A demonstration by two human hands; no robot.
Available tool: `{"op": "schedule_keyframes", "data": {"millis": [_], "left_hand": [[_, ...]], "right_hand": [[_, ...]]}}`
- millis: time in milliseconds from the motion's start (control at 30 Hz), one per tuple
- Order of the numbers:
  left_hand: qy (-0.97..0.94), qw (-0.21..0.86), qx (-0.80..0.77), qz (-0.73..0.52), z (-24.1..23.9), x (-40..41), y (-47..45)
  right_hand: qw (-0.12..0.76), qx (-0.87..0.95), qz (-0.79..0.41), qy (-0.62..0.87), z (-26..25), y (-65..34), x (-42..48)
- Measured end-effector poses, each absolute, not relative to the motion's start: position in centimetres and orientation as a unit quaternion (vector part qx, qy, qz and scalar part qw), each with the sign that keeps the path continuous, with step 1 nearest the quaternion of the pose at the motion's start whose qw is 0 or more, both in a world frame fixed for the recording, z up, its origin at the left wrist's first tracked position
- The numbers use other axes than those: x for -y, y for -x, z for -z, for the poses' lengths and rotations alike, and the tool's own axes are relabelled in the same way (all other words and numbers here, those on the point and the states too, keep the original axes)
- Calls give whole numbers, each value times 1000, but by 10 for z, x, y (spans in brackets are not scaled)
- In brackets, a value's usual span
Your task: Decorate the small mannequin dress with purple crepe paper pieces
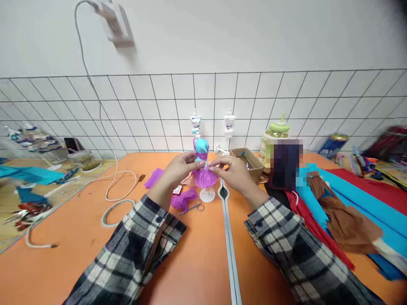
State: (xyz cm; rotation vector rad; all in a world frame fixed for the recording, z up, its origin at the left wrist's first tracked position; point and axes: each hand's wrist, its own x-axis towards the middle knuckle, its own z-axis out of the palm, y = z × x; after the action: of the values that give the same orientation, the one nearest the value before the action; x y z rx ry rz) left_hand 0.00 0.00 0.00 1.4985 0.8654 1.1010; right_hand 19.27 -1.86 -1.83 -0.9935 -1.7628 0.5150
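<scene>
A miniature dress form in a doll dress stands on a round white base (207, 195), with a turquoise cloth top (201, 146) and a gathered purple skirt (205, 179). My left hand (179, 170) is closed on the dress at its left side near the waist, fingers partly behind it. From the right, my right hand (234, 173) pinches at the waist, thumb and fingertips together on the doll dress. A small whitish bit shows between both hands' fingertips; I cannot make out what it is. Beneath my left hand lie purple fabric (184, 200) and small scissors (195, 206).
Two white mini dress forms, left (196, 125) and right (229, 123), stand behind. A cardboard box (254, 167), a lidded jar (276, 133) and a dark phone-like slab (285, 165) sit right, beside turquoise cloth (359, 199). A grey strip (229, 245) crosses the orange tabletop (190, 262); a white cable (114, 178) lies left.
</scene>
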Motion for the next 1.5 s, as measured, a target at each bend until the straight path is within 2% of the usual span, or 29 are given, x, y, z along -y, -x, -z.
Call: {"op": "schedule_keyframes", "data": {"millis": [1133,1333,1500], "left_hand": [[-659,522,-343,-419,0,4,-2],[-673,519,-333,-409,2,6,-5],[-638,508,-355,-457,8,4,-11]], "right_hand": [[489,687,-274,462,25,-192,18],[475,658,-323,486,23,-194,17],[543,674,-227,447,36,-188,16]]}}
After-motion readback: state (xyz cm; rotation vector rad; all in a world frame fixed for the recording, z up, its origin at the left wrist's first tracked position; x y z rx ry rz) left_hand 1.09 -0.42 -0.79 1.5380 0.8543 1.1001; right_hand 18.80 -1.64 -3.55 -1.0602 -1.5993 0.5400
